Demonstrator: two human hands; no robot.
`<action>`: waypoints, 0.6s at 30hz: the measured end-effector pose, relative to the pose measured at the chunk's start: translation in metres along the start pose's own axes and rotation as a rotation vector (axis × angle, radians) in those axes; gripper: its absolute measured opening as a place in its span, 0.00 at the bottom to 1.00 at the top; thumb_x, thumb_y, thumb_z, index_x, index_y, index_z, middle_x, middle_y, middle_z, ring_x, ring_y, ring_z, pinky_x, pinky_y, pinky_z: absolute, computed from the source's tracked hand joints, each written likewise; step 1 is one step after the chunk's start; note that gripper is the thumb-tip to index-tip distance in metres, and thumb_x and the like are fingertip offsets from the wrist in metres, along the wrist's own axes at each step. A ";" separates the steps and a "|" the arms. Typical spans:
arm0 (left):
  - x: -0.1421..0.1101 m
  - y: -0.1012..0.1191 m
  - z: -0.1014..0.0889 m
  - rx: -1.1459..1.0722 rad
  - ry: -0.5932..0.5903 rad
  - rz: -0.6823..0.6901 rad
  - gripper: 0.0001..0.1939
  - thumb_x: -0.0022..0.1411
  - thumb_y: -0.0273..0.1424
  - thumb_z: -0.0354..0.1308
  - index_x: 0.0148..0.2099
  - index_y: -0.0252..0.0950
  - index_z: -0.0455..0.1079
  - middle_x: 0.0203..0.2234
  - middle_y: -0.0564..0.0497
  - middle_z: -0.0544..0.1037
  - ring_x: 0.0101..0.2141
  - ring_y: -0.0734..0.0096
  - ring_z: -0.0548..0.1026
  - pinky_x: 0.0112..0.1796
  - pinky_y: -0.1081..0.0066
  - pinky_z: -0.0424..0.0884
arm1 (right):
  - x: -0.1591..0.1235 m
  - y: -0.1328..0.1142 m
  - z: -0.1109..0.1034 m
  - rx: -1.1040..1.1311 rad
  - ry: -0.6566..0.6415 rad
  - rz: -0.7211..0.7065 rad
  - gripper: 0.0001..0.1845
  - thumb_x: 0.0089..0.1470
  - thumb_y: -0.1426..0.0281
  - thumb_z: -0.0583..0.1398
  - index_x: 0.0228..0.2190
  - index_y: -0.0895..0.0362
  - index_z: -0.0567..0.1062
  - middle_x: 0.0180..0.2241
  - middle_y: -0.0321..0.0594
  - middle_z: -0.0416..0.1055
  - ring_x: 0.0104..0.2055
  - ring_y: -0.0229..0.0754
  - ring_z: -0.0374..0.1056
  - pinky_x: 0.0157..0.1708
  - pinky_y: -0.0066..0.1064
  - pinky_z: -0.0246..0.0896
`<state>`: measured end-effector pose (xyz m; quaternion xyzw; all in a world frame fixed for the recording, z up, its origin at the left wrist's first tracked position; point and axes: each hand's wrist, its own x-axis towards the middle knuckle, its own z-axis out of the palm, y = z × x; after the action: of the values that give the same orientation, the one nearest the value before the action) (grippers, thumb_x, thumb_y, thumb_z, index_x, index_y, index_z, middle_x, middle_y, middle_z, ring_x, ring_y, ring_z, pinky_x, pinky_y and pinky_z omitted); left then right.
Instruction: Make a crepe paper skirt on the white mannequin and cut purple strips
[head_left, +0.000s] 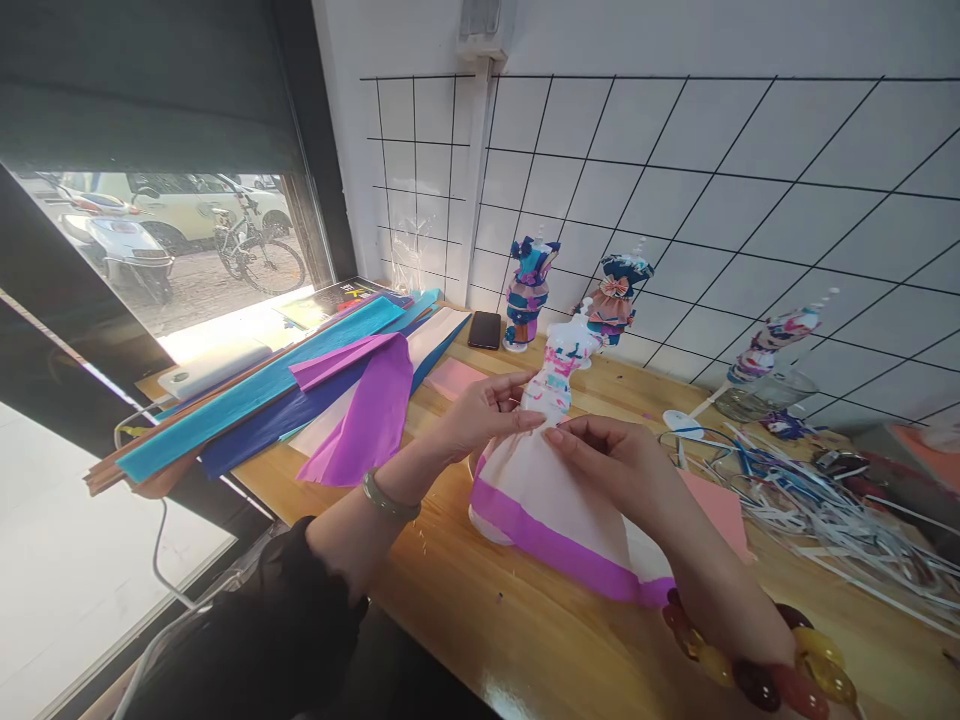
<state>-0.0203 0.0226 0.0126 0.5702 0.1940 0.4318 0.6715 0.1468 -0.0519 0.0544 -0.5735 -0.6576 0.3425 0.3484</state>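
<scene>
A small white dress form (556,370) with pink and teal patches on its torso stands upright on the wooden table in front of me. Around its lower half hangs a pale crepe paper skirt (555,500) with a purple band along the hem. My left hand (491,415) pinches the skirt's gathered top edge at the left of the waist. On the other side my right hand (611,455) grips the same paper just below the waist, thumb and fingers together. Part of the form's base shows under the hem at the left.
Folded crepe paper strips (262,390) in blue, purple and cream lie at the left. A black phone (485,330) rests behind. Dressed miniature forms (527,290) stand by the gridded wall; another form (772,345) leans at the right. Tangled paper strips (810,500) cover the right side.
</scene>
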 end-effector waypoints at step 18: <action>-0.002 0.000 0.003 -0.032 -0.076 0.003 0.37 0.45 0.30 0.68 0.58 0.36 0.62 0.45 0.42 0.74 0.44 0.61 0.72 0.43 0.66 0.67 | 0.001 0.003 -0.002 -0.184 0.130 -0.039 0.16 0.51 0.57 0.58 0.26 0.57 0.76 0.19 0.35 0.69 0.22 0.36 0.61 0.21 0.27 0.53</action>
<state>-0.0188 0.0192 0.0131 0.5757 0.1605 0.4140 0.6866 0.1497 -0.0501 0.0525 -0.6110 -0.6735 0.2358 0.3427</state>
